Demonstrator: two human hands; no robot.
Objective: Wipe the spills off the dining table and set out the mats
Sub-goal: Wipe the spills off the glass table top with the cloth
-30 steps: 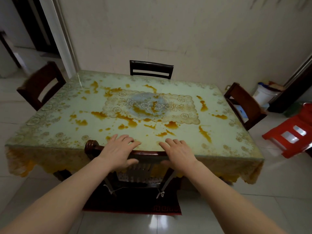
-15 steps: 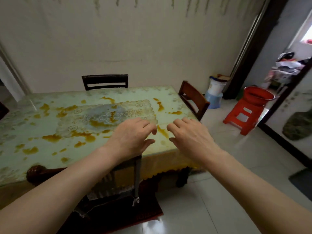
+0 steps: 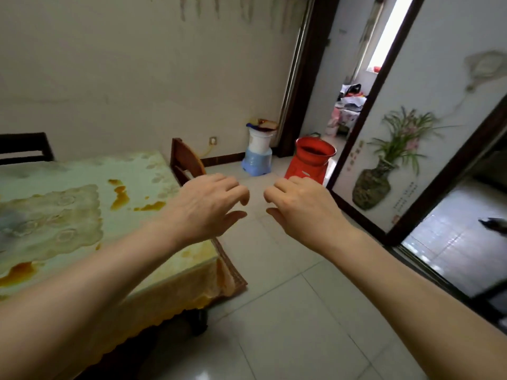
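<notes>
The dining table (image 3: 142, 171) is standing at the left with orange spills (image 3: 149, 207) lying on its cloth, the left hand (image 3: 204, 207) is hovering near its right edge, and the right hand (image 3: 304, 212) is hovering over the floor (image 3: 274, 325), both relaxed and holding nothing.
</notes>
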